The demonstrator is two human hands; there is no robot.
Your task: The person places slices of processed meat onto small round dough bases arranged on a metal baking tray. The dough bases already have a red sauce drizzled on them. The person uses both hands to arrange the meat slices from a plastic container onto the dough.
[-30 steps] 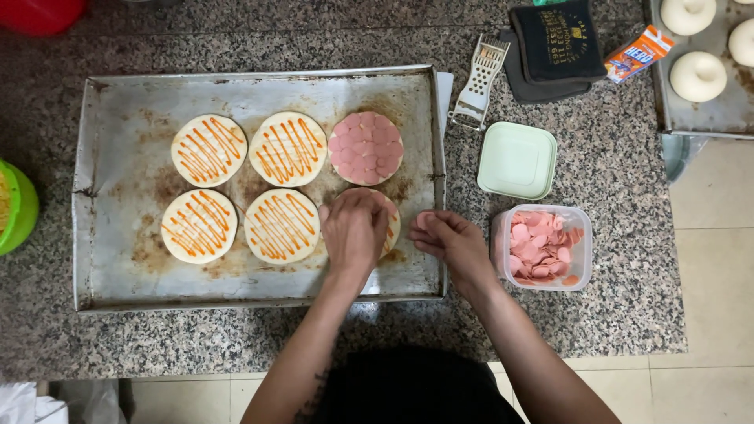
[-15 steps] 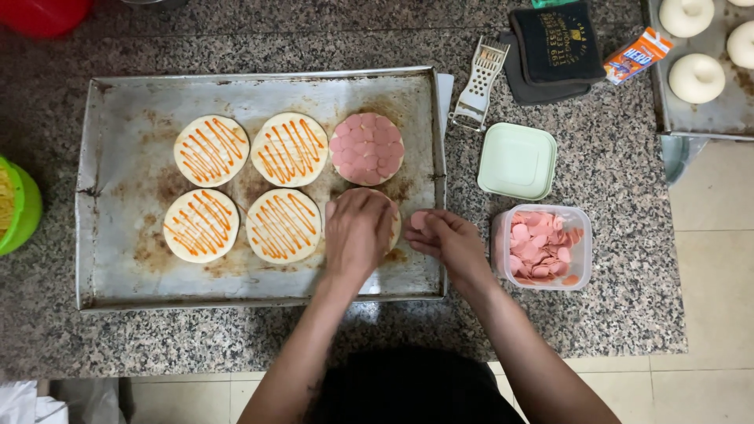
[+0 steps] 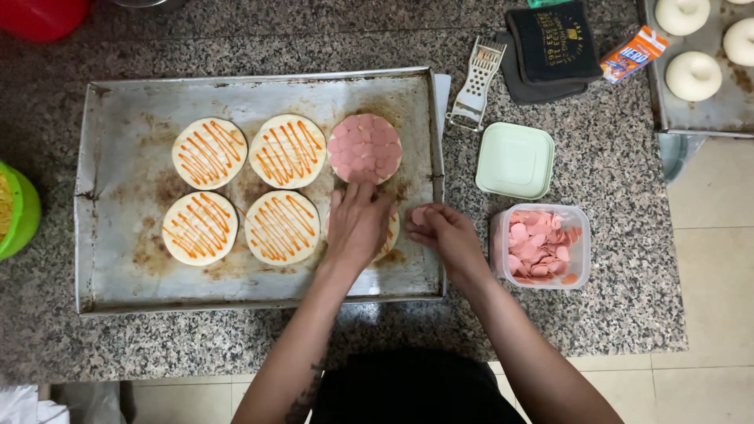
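A worn metal baking tray holds six round dough bases. Several bases carry orange sauce zigzags; one at the back right is covered with pink sausage slices. My left hand lies flat, fingers spread, on the front right base, hiding most of it. My right hand hovers at the tray's right rim, fingers pinched on a few pink sausage slices. A clear tub of sausage slices stands just right of that hand.
A pale green lid, a white slicer tool and a dark cloth lie behind the tub. A second tray with white dough rings sits at the far right. A green bowl is at the left edge.
My right hand has shifted slightly left toward the tray with slices in its fingers. My left hand stays pressed on the front right base.
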